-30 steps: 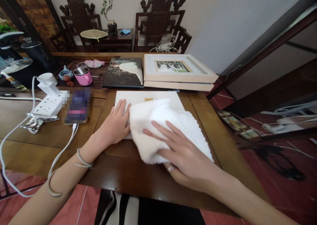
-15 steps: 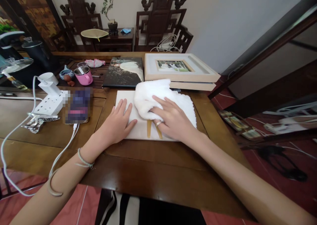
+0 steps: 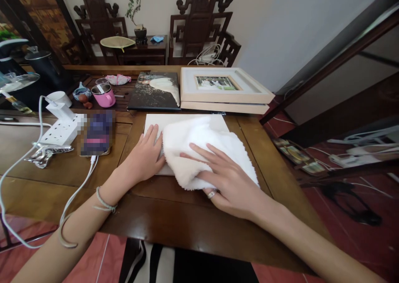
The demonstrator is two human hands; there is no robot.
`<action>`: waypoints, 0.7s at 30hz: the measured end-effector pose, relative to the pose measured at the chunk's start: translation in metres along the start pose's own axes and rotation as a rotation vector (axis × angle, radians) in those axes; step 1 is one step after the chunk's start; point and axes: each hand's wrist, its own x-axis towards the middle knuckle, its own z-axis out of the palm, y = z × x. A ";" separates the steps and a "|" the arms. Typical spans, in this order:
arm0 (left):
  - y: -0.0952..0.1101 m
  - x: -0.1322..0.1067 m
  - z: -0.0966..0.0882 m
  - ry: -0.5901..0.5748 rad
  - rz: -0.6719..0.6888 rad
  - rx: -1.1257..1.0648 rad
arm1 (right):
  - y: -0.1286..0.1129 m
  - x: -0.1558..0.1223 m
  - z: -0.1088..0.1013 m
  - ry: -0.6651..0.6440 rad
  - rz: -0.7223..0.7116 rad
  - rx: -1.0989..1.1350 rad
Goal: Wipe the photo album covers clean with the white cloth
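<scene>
Right hand (image 3: 230, 181), grip spread flat, has pulled the white towel (image 3: 199, 141) back toward 6 o'clock across the white panel (image 3: 156, 121), another wiping pass. Left hand (image 3: 145, 154), spread at 9 o'clock, pins the panel.

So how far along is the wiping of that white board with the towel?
Probably midway. Done: the far strip of the white board lies bare and shows no marks. In hand: the right hand presses the white towel flat over the board's near part, while the left hand rests on its left edge. Left: the area under the towel is hidden, so I cannot tell.
</scene>
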 end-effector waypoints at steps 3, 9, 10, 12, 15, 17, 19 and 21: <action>0.002 -0.001 -0.001 -0.005 -0.018 0.015 | 0.014 0.003 -0.002 0.014 0.003 -0.016; 0.002 -0.004 0.001 0.018 -0.029 0.019 | 0.042 0.024 0.007 0.066 0.170 -0.096; 0.001 -0.004 0.002 0.024 -0.025 0.015 | 0.044 0.027 0.009 0.079 0.193 -0.108; 0.001 -0.003 0.003 0.032 -0.020 0.012 | 0.044 0.030 0.011 0.085 0.216 -0.120; 0.000 -0.002 0.003 0.038 -0.010 0.019 | 0.034 0.026 0.010 0.055 0.183 -0.107; 0.001 -0.001 0.003 0.036 -0.008 0.029 | 0.024 0.019 0.007 0.036 0.144 -0.082; 0.000 -0.001 0.003 0.029 -0.013 0.039 | 0.013 0.010 0.004 0.034 0.112 -0.055; 0.000 0.000 0.003 0.027 -0.010 0.043 | 0.006 0.001 0.000 0.030 0.073 -0.032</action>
